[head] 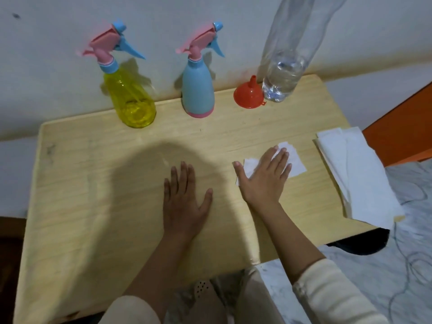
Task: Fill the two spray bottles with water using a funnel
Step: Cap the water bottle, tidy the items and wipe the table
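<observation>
Two spray bottles stand at the table's far edge, both with pink-and-blue trigger heads screwed on: a clear yellow spray bottle [133, 101] on the left and a light blue spray bottle [198, 90] in the middle. To their right an orange funnel [249, 93] rests mouth down, touching a tall clear water bottle [282, 73] that holds a little water at its bottom. My left hand [184, 197] lies flat on the bare wood, fingers apart. My right hand [264, 178] lies flat on a small white paper tissue [294, 160], pressing it to the table.
The pale wooden table [93, 183] stands against a white wall. A folded stack of white paper towels [350, 169] hangs over the table's right edge. A grey patterned bedsheet [397, 265] lies to the right and my lap is below the near edge.
</observation>
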`<act>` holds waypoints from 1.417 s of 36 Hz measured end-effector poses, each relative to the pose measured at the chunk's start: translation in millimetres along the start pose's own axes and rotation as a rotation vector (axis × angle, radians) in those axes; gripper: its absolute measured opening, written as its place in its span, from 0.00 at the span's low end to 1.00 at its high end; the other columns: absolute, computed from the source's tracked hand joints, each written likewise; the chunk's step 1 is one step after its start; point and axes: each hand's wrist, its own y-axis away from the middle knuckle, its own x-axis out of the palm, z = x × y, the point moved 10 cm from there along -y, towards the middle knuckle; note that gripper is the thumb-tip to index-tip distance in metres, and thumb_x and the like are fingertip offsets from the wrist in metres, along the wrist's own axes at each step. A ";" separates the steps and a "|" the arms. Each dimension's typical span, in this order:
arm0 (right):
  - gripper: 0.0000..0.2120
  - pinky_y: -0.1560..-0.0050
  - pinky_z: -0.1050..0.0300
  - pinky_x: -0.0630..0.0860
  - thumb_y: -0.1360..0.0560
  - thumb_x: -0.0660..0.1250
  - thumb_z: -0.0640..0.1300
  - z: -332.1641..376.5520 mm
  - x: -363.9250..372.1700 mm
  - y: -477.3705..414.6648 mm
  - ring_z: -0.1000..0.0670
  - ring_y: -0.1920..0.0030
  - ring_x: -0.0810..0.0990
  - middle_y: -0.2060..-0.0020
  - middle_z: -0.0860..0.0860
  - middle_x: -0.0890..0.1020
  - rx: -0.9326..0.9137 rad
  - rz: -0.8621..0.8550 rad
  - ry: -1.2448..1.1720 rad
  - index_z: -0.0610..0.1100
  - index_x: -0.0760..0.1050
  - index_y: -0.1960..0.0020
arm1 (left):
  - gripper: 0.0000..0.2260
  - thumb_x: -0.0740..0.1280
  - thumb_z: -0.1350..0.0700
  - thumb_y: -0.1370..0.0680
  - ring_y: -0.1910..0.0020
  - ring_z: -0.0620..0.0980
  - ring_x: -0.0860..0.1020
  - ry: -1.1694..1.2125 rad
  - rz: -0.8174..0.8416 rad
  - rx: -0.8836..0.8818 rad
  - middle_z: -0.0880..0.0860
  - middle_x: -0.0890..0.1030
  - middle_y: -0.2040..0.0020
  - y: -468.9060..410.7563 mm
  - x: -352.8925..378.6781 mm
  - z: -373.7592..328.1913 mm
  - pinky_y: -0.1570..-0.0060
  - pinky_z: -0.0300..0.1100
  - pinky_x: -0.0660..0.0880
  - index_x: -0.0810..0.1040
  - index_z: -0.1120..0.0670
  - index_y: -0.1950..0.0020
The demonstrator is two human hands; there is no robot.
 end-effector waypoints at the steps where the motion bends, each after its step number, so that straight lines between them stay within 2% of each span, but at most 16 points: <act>1: 0.50 0.27 0.47 0.33 0.27 0.49 0.71 5.8 1.5 -5.9 0.44 0.24 0.35 0.24 0.37 0.41 -0.031 0.004 0.007 0.36 0.35 0.25 | 0.35 0.45 0.36 0.24 0.23 0.50 0.40 0.002 -0.003 -0.004 0.51 0.43 0.22 -0.1 -0.4 0.2 0.26 0.47 0.38 0.43 0.53 0.22; 7: 0.47 0.26 0.50 0.36 0.26 0.49 0.69 34.3 7.9 -45.8 0.45 0.24 0.39 0.24 0.40 0.43 -0.194 0.028 0.074 0.35 0.38 0.25 | 0.36 0.46 0.36 0.25 0.23 0.50 0.40 0.016 -0.019 -0.041 0.51 0.43 0.21 -1.8 -2.4 3.8 0.27 0.44 0.35 0.44 0.53 0.22; 13: 0.45 0.25 0.52 0.38 0.25 0.50 0.68 61.7 14.1 -73.5 0.47 0.23 0.41 0.23 0.42 0.44 -0.385 0.078 0.081 0.36 0.40 0.24 | 0.36 0.50 0.37 0.24 0.23 0.50 0.44 0.026 -0.028 -0.054 0.52 0.47 0.22 -2.6 -3.5 3.9 0.27 0.44 0.37 0.49 0.55 0.22; 19: 0.44 0.26 0.52 0.39 0.24 0.50 0.67 90.5 20.9 -91.2 0.47 0.23 0.41 0.23 0.42 0.45 -0.578 0.171 0.119 0.36 0.41 0.24 | 0.36 0.50 0.36 0.24 0.23 0.51 0.45 0.008 -0.018 -0.071 0.53 0.48 0.22 -1.8 -2.5 4.0 0.26 0.47 0.42 0.50 0.56 0.22; 25: 0.44 0.27 0.53 0.38 0.24 0.51 0.67 113.3 28.2 -102.3 0.46 0.23 0.41 0.23 0.43 0.44 -0.722 0.249 0.139 0.38 0.39 0.24 | 0.35 0.52 0.37 0.24 0.23 0.53 0.50 -0.007 -0.023 -0.078 0.53 0.51 0.22 -0.8 -6.2 2.4 0.27 0.44 0.41 0.53 0.56 0.23; 28: 0.47 0.26 0.54 0.39 0.26 0.54 0.68 114.4 23.1 -102.7 0.46 0.23 0.42 0.23 0.43 0.45 -0.738 0.232 0.077 0.38 0.40 0.24 | 0.35 0.52 0.37 0.24 0.23 0.53 0.51 -0.011 -0.026 -0.087 0.54 0.54 0.22 -0.1 -6.7 3.3 0.27 0.45 0.43 0.56 0.56 0.23; 31: 0.53 0.25 0.51 0.40 0.31 0.52 0.74 112.1 23.2 -108.4 0.45 0.23 0.41 0.23 0.41 0.44 -0.663 0.158 0.113 0.36 0.41 0.24 | 0.35 0.53 0.37 0.25 0.24 0.51 0.51 0.000 -0.038 -0.092 0.54 0.55 0.22 -0.2 -7.6 4.3 0.27 0.46 0.45 0.57 0.56 0.23; 33: 0.53 0.25 0.49 0.41 0.31 0.51 0.75 113.8 26.1 -111.1 0.44 0.23 0.42 0.23 0.41 0.46 -0.621 0.139 0.147 0.36 0.43 0.24 | 0.35 0.54 0.37 0.25 0.24 0.50 0.50 -0.002 -0.044 -0.092 0.54 0.56 0.23 -0.9 -7.9 4.5 0.27 0.45 0.45 0.57 0.56 0.23; 41: 0.42 0.24 0.49 0.47 0.24 0.49 0.68 127.7 32.1 -89.0 0.47 0.23 0.48 0.23 0.44 0.49 -0.785 0.166 0.165 0.39 0.47 0.23 | 0.35 0.52 0.37 0.25 0.24 0.48 0.46 0.025 -0.082 -0.079 0.51 0.51 0.22 -0.1 -10.7 3.7 0.27 0.43 0.40 0.53 0.54 0.22; 44: 0.39 0.24 0.50 0.47 0.23 0.48 0.66 131.1 35.6 -80.1 0.47 0.23 0.48 0.23 0.44 0.50 -0.802 0.190 0.162 0.40 0.46 0.23 | 0.35 0.51 0.37 0.24 0.24 0.46 0.46 0.037 -0.079 -0.071 0.52 0.53 0.22 0.3 -10.0 4.2 0.27 0.42 0.40 0.54 0.55 0.23; 48: 0.35 0.26 0.52 0.47 0.22 0.47 0.62 132.5 35.8 -64.1 0.47 0.23 0.50 0.23 0.44 0.53 -0.866 0.197 0.140 0.40 0.51 0.24 | 0.32 0.52 0.39 0.23 0.25 0.46 0.49 0.080 -0.088 -0.065 0.54 0.57 0.23 7.4 -9.8 8.6 0.27 0.42 0.42 0.58 0.56 0.24; 51: 0.32 0.26 0.51 0.50 0.21 0.48 0.60 129.6 32.7 -58.5 0.47 0.24 0.53 0.24 0.45 0.56 -0.809 0.151 0.086 0.41 0.54 0.24 | 0.31 0.52 0.40 0.22 0.24 0.46 0.48 0.103 -0.082 -0.045 0.53 0.55 0.23 16.8 -9.6 16.9 0.26 0.44 0.44 0.56 0.56 0.23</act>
